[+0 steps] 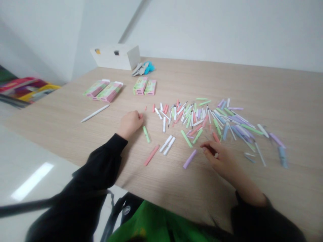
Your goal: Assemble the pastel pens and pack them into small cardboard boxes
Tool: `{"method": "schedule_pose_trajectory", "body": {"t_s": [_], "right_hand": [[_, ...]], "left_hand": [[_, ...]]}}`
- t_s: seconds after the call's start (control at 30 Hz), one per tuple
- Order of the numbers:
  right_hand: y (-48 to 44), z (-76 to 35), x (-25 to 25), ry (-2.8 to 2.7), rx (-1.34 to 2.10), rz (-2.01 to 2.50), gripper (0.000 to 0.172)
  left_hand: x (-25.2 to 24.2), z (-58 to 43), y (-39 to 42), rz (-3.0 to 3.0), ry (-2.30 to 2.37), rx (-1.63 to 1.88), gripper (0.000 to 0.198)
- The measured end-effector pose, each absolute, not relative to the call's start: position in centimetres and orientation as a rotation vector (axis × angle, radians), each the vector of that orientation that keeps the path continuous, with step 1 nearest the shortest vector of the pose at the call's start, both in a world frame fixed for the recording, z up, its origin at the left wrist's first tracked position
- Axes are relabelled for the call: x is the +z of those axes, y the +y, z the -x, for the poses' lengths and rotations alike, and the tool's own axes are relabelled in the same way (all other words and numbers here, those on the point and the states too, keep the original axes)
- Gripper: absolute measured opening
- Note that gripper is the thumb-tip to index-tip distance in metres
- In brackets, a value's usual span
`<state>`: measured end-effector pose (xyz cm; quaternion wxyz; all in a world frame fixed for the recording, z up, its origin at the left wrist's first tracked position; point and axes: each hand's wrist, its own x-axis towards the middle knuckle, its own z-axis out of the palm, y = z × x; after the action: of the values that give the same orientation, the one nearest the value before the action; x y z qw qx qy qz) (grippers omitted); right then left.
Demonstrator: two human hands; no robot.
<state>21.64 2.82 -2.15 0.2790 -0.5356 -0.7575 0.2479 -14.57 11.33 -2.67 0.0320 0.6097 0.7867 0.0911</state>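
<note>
My left hand (131,124) rests on the table with its fingers curled closed; whatever is inside, if anything, is hidden. Just right of it lies a green pen piece (146,134). My right hand (214,154) hovers low over the table, thumb and fingers drawn together, and a small white bit shows by its palm. A purple pen piece (189,159) lies left of those fingers. Between the hands are a pink pen piece (151,155) and two white pen pieces (168,145) side by side. Behind spreads a loose pile of pastel pen parts and thin white sticks with dark tips (191,116).
Pink-and-green boxes (109,91) lie at the back left, with more small boxes (144,86) to their right. A white pen-like stick (95,113) lies nearby. Farther back are a white carton (114,56) and grey-blue gloves or cloth (143,68). The table's front edge is close.
</note>
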Motion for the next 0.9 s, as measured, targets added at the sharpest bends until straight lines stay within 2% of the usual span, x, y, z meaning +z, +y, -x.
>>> {"method": "schedule_pose_trajectory", "body": {"t_s": [0.13,0.3,0.43,0.53,0.67,0.77,0.9], "right_hand": [[2.5,-21.5,-1.7,-2.061,0.639,1.421,0.016],[2.3,-21.2,-1.2,-2.062,0.632,1.369,0.016],[2.1,-20.8,-1.5,-2.091,0.626,1.336,0.016],[2.2,-20.8,-1.9,-2.125,0.613,1.318,0.014],[2.2,-21.2,-2.2,-2.116,0.593,1.304,0.014],[2.1,-21.4,-2.3,-2.126,0.583,1.261,0.014],[1.9,-21.2,-2.4,-2.111,0.63,1.279,0.014]], "left_hand": [[-3.2,14.8,12.2,-1.88,2.445,0.292,0.044],[-2.6,14.2,12.3,-1.953,2.444,0.448,0.037],[-1.6,13.4,11.2,-2.125,2.226,0.937,0.017],[-0.4,13.0,9.2,-2.098,1.898,1.243,0.018],[1.1,13.5,4.6,-1.943,1.714,1.424,0.016],[0.6,14.2,1.3,-1.95,1.844,1.409,0.015],[-2.0,14.9,-0.6,-1.955,1.893,1.065,0.017]]}}
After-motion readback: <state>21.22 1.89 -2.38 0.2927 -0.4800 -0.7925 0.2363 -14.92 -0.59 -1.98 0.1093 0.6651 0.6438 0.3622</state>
